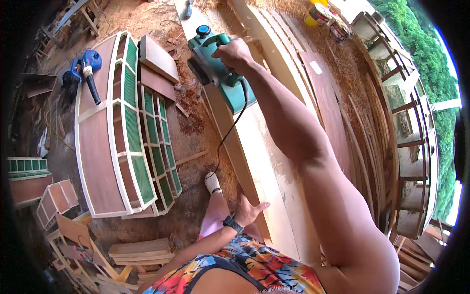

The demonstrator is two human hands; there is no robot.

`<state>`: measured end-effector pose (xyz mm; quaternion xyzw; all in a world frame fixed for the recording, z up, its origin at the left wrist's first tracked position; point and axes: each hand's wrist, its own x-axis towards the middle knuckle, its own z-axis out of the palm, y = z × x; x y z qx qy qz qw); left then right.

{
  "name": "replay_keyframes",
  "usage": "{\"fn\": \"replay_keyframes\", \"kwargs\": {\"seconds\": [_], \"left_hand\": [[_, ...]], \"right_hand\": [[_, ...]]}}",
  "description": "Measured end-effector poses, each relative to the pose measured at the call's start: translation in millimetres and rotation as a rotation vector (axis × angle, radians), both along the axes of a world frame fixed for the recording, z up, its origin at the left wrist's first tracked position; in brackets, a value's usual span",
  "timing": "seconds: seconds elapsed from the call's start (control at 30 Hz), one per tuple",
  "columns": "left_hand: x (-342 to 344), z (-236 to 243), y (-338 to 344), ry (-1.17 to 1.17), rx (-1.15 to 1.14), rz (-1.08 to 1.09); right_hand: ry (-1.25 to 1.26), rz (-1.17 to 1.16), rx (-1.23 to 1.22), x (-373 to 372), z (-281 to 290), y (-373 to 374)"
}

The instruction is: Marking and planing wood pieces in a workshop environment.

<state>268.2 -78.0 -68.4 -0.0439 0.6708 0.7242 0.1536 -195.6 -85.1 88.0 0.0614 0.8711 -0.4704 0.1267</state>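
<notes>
the right grip grasps a teal electric planer on a long pale wooden board; the left grip, released, touches the board's near left edge.

Open-sided woodworking workshop, scattered shavings, green power planer, stacked boards, mesh-fronted wooden frames, trees outside

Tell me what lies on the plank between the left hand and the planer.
In the head view, the plank looks bare from the left hand to the planer, except the cord near the planer.
</notes>
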Motion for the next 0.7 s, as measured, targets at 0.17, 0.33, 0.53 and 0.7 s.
{"fn": "replay_keyframes", "kwargs": {"seconds": [0.17,0.33,0.53,0.7], "left_hand": [[-8.8,11.7,-4.3,-0.008,-0.007,0.016],[-11.9,18.7,-6.4,-0.116,-0.011,-0.038],[-11.1,14.3,-5.1,-0.151,-0.043,0.017],[-13.2,18.7,-5.2,-0.271,0.023,-0.032]], "right_hand": [[0.032,-0.031,0.122,-56.8,-14.2,-17.8],[0.103,-0.027,-0.003,-100.1,-13.4,-31.8],[0.231,-0.045,0.01,-115.5,-7.5,-38.7],[0.411,0.011,-0.019,5.5,-3.5,9.1]]}}
